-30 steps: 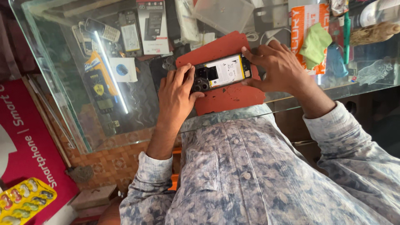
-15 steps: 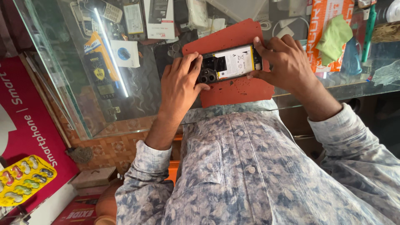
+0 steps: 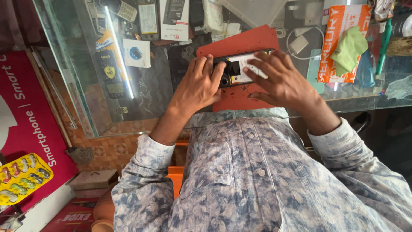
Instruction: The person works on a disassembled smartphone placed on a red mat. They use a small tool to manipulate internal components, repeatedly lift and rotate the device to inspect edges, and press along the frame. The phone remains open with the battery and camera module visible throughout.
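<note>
Red mat (image 3: 240,43) bears opened phone (image 3: 240,71), long axis left-right, both hands (image 3: 281,79) atop.

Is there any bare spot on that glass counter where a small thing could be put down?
The clearest patch is the glass counter left of the red mat, before the left hand; goods there lie beneath the glass. Right of the right hand it is crowded: white charger, orange packet, green cloth.

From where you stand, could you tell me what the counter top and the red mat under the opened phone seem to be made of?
Counter top: clear glass, glossy; it mirrors a bright light streak and shows goods beneath.
Red mat: probably rubber or silicone, matte, speckled with small dark marks, no glare.
Opened phone, under the left hand and right hand: material unclear.
</note>
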